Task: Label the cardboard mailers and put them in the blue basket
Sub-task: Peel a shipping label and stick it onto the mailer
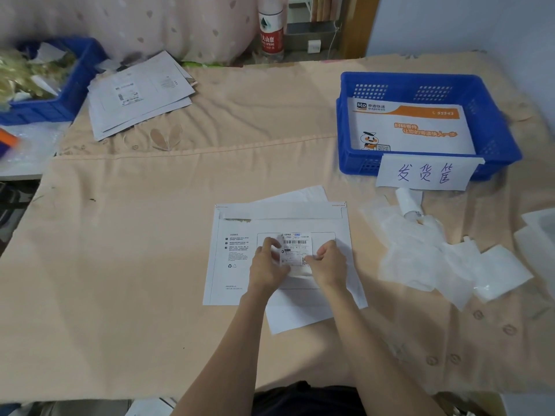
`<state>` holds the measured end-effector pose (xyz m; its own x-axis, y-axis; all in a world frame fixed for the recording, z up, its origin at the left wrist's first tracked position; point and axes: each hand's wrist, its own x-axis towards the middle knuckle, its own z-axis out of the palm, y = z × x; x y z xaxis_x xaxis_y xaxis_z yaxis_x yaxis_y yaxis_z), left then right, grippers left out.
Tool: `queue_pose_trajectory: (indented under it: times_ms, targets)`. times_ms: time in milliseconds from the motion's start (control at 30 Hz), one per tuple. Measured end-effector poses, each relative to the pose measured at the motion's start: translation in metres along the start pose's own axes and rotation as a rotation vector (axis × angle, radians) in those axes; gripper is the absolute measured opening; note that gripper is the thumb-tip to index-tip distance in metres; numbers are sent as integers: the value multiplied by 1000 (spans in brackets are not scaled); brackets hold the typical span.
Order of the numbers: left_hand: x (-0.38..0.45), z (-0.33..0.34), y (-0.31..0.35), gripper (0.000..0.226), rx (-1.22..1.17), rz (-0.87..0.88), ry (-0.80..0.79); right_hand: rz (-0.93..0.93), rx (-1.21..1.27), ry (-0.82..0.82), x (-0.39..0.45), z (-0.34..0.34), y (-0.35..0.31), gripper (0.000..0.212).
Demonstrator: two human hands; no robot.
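Nearest me, two forearms run up from the bottom of the frame to the middle, where my left hand (268, 263) and right hand (328, 263) meet over the mailer (240, 277). It lies flat on the peach cloth (135, 265), long axis across the frame, flap edge toward the top. The shipping label (296, 249) sits between the hands inside the printed box. Left fingertips curl onto its left edge, right fingers pinch near its lower right corner; I read both as holding the label down, though whether it's fully stuck I can't tell. A second white sheet (295, 318) pokes out beneath the mailer.

Here's what matters next: the blue basket (495, 139) stands in the upper right of the frame, well apart, already holding one mailer (414, 133). That's my right hand's side, so I'd expect to lift from the right edge and carry up and right.
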<state>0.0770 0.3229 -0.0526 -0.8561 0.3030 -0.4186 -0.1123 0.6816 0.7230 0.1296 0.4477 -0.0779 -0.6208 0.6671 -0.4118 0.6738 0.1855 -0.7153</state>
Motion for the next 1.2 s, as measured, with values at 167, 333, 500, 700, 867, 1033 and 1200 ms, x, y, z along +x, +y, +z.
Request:
queue_pose_trajectory:
  times_ms: [167,333,500,700,867,1033,1200]
  targets:
    - [-3,-4,1,27,127,42,20,-3,4,-63,-1,-6,0,26]
    - [-11,-3,10,43,297,-105,96,30,37,-138,-5,-11,-3,39]
    - [-13,-1,9,46,384,-253,-15,-14,26,-178,-10,-12,-1,49]
    - [-18,-1,6,25,349,-203,-54,-63,-4,-197,-14,-11,2,53]
    - [-21,-1,4,22,335,-192,-71,-80,-22,-209,-14,-11,5,55]
    - [-24,1,4,25,353,-176,-70,-121,-65,-205,-14,-9,8,58]
    - [-26,2,4,27,353,-168,-72,-136,-104,-218,-13,-9,9,61]
